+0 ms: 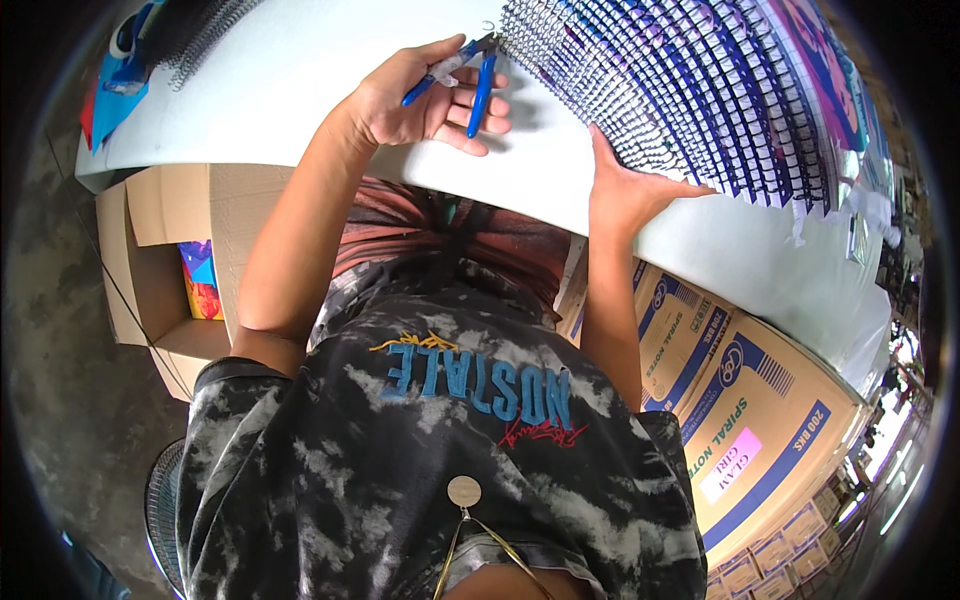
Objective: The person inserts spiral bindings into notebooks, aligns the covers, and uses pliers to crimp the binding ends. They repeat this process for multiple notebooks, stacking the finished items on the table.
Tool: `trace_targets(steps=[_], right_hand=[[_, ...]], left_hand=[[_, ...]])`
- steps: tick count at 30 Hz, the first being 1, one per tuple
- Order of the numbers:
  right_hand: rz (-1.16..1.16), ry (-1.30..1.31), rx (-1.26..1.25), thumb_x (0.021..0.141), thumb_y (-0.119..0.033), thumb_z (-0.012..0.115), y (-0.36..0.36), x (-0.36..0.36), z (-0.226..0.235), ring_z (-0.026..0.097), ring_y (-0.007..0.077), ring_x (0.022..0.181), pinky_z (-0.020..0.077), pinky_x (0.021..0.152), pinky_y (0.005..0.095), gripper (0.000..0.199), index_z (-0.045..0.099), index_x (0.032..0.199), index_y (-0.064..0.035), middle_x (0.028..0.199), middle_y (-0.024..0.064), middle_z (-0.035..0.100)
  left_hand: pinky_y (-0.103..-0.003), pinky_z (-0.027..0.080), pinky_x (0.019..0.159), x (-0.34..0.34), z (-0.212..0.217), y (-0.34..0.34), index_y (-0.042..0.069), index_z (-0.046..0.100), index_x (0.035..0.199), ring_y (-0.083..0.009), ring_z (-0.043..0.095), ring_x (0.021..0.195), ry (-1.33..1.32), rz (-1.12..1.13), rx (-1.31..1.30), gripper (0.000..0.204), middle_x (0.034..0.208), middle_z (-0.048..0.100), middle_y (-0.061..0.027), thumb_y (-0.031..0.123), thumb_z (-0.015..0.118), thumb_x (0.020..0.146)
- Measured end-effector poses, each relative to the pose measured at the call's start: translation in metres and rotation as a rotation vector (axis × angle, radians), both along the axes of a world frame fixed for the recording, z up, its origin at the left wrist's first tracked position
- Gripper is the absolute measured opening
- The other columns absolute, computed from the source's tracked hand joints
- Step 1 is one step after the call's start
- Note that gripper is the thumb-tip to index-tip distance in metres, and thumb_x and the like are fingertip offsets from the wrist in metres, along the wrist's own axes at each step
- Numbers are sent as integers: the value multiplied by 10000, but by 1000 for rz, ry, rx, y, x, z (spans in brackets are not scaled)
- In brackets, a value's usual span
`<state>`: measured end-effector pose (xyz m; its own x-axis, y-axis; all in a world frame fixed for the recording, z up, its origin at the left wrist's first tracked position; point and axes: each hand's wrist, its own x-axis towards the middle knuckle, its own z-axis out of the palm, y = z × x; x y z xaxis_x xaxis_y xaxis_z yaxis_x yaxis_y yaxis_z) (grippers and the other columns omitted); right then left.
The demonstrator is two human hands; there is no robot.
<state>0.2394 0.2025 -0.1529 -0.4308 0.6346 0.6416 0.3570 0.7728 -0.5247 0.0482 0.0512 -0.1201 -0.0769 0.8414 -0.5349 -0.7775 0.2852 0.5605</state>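
Note:
My left hand (415, 98) holds a pair of small cutting pliers (481, 98) with blue handles. The handles are spread apart, and the palm is turned up with the fingers loosely curved. The dark jaws point away from me, at the left end of the wire coils of a fanned pile of spiral notebooks (680, 95). A small curl of wire (488, 26) shows just beyond the jaws. My right hand (635, 190) lies against the near edge of this pile, its thumb and forefinger stretched wide apart. The other fingers of that hand are hidden.
The notebooks lie on a white table (250, 110). Dark loose coils (205, 45) and a blue tape dispenser (128, 45) are at the far left. Below the table edge stand an opened carton (150, 290) on the left and printed cartons (750, 400) on the right.

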Motion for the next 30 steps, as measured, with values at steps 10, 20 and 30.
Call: trace_targets(steps=[10,20,30], right_hand=[[-8,-89,39,514,-202,889,4,1,-4,178,453,1277,83,1088,465,1434,-294,1264,101,1358,371,36],[5,-30,-27,522,-190,884,-1,-3,-5,207,450,1264,91,1086,470,1370,-215,1269,144,1341,372,114],[249,-343,-523,595,-84,820,66,54,-3,482,292,1113,313,1016,393,778,388,1214,100,1205,173,489]], left_hand=[[-273,452,432,6,39,26,-9,522,946,-105,451,475,1054,-381,-446,553,581,427,0,500,306,935],[-414,550,618,-15,14,5,-36,502,1115,-234,637,774,423,-197,-284,551,836,601,-128,445,289,953],[-349,466,749,-58,22,-24,-11,477,1178,-264,572,908,1519,-579,-508,511,883,577,-190,357,549,831]])
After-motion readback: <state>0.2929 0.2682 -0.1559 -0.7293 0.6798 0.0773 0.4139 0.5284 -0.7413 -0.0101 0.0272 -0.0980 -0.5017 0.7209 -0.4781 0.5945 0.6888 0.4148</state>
